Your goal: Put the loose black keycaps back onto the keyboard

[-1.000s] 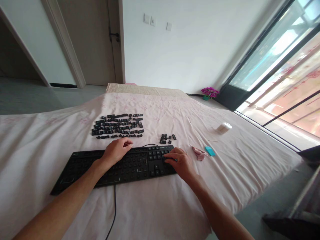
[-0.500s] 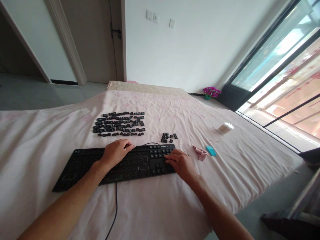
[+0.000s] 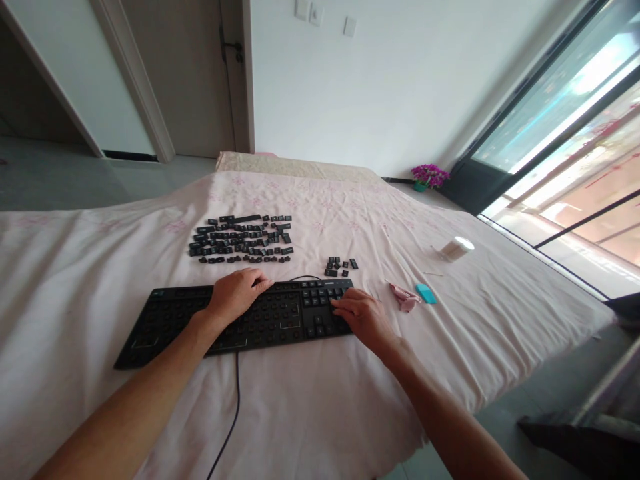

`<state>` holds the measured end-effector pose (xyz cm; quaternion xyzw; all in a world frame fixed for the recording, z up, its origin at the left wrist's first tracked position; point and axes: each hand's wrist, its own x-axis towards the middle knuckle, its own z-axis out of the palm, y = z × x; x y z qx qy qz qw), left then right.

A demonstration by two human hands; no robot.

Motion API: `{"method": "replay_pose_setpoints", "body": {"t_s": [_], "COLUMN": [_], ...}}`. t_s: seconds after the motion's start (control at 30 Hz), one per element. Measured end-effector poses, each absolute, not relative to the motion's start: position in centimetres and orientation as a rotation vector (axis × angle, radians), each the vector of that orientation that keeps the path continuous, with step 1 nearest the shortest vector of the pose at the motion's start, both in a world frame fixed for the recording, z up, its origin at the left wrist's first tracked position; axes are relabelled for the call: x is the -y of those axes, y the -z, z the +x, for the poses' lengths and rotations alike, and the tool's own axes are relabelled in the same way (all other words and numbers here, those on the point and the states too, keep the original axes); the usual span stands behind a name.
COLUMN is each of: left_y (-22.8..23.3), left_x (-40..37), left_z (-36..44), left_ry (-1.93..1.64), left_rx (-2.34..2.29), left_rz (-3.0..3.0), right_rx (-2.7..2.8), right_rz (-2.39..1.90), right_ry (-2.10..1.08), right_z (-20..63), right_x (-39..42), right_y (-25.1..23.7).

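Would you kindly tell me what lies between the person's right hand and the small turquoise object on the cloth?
In the head view, a pink item lies between the right hand and the turquoise object.

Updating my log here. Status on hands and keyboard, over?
Left hand at far edge of keyboard; right hand at number pad. Many caps off main section. Left forearm hides part; loose keycaps beyond.
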<state>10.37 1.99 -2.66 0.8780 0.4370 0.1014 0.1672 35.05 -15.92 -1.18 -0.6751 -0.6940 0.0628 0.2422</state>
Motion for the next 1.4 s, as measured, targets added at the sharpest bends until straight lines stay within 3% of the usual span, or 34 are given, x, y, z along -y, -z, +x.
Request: {"method": "replay_pose_setpoints", "body": {"t_s": [1.4], "left_y": [2.7], "left_x": [-1.9], "left_z": [10.5], "left_ry": [-0.296], "left_rx": [-1.216], "left_rz": [2.481], "right_rx": [1.812], "right_rz": [-1.849], "right_ry": [-0.196], "right_z": [35.3], "right_x": [16.3], "right_y": [1.5]}}
